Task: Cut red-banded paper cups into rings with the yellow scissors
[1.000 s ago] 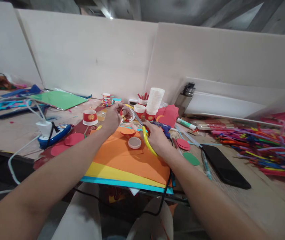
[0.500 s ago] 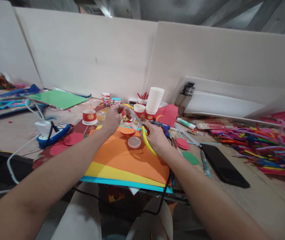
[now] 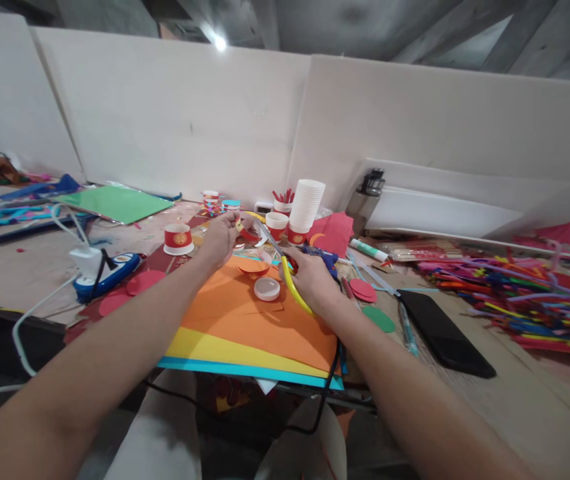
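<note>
My left hand pinches a curved red-and-white strip of paper cup, its printed side partly showing. In my right hand is a pair of scissors with yellow handles, the blades pointing up and left at the strip. Whether the blades touch the strip is hard to tell. Below the hands, a round white cup base lies on orange paper. Just behind the base is a curved orange and red piece.
A red paper cup stands upside down at left. A stack of white cups rises behind my hands. A blue glue gun lies beyond my right hand; a black phone and pipe cleaners lie right. A blue power strip sits left.
The cup strip in my left hand has turned and shifted slightly left, showing more of its white inside. The scissors stay in my right hand. The whole view has tilted slightly.
</note>
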Motion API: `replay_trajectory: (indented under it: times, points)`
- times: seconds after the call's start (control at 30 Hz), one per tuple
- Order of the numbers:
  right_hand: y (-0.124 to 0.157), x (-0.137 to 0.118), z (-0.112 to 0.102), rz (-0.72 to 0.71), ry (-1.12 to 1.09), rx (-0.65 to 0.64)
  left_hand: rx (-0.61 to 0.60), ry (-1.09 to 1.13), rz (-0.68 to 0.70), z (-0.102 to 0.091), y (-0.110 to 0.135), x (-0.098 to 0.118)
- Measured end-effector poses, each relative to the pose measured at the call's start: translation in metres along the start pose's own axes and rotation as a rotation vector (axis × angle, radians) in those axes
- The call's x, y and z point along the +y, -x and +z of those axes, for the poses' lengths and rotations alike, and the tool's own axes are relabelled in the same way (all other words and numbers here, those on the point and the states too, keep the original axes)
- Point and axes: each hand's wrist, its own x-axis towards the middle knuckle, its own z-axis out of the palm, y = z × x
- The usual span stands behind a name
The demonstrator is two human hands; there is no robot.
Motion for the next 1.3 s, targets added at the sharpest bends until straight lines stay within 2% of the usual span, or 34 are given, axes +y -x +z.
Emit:
replay_trajectory:
  times: [0.17, 0.3, 0.5, 0.83, 1.03, 1.2, 1.3]
  points:
    - [0.001, 0.001, 0.002, -0.051, 0.027, -0.001, -0.026, 0.013, -0.027, 0.0, 0.002, -0.003]
    - [0.0, 0.003, 0.005, -0.024, 0.092, 0.023, -0.106, 0.014, -0.077, 0.002, 0.005, -0.007]
    - [0.0, 0.001, 0.002, 0.004, 0.105, -0.005, -0.156, -0.023, -0.088, 0.002, 0.004, -0.003]
    - [0.002, -0.002, -0.002, -0.03, 0.112, 0.012, -0.257, 0.016, -0.125, -0.009, 0.0, -0.008]
    - [0.001, 0.001, -0.001, -0.025, 0.118, 0.018, -0.208, -0.056, -0.165, -0.009, 0.001, -0.001]
    - [0.001, 0.001, -0.001, -0.014, 0.138, -0.001, -0.077, -0.044, -0.075, -0.007, -0.001, 0.001]
    - [0.002, -0.001, -0.001, 0.02, 0.156, -0.012, -0.104, -0.036, -0.102, -0.004, 0.0, -0.002]
